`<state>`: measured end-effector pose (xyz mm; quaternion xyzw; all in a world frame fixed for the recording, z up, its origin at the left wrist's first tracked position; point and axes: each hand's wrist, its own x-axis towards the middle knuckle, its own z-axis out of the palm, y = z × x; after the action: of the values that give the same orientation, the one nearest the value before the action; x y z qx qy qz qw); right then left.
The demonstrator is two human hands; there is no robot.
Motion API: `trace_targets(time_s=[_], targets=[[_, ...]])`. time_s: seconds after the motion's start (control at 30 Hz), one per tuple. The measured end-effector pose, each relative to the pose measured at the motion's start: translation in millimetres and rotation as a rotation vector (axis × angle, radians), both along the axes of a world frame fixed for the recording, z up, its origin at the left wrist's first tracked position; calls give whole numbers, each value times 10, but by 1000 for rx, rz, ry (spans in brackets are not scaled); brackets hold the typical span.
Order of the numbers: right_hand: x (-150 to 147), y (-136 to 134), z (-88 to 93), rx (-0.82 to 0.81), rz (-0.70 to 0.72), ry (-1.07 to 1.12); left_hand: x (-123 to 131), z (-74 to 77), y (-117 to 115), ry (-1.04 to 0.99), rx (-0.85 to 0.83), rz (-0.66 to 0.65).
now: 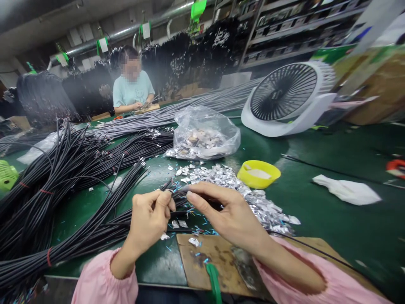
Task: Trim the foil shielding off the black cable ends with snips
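My left hand (150, 217) is closed in a pinch on the thin wires at a cable end (173, 191), just left of my right fingertips. My right hand (229, 211) reaches in from the right, thumb and forefinger closed on the same cable end; the fingers hide part of it. Below and behind both hands lie bundled black cables (104, 228), some tied with red bands. A heap of silvery foil scraps (265, 211) spreads behind my right hand. Small blue wire bits (205, 231) are scattered under the hands.
A clear plastic bag (209, 131) of scraps stands beyond the hands, beside a yellow bowl (249, 179) and a white fan (284, 97). Near the front edge lies a stained board (202, 249) with a green strap (214, 283). A co-worker (133, 88) sits across the green table (316, 156).
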<state>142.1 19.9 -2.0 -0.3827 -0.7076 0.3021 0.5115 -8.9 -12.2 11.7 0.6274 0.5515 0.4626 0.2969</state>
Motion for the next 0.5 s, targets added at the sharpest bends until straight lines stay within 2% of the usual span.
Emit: trace_targets(time_s=[0.1, 0.2, 0.3, 0.4, 0.5], targets=[[8, 19, 5, -66, 11, 21, -27, 42, 35, -250, -197, -106], [16, 41, 20, -110, -6, 47, -12, 10, 52, -319, -173, -64], [17, 51, 34, -75, 2, 13, 44, -61, 37, -176, -43, 29], [14, 64, 36, 23, 22, -20, 71, -98, 31, 25, 71, -12], [9, 81, 30, -45, 183, 75, 43, -77, 64, 1, 52, -65]])
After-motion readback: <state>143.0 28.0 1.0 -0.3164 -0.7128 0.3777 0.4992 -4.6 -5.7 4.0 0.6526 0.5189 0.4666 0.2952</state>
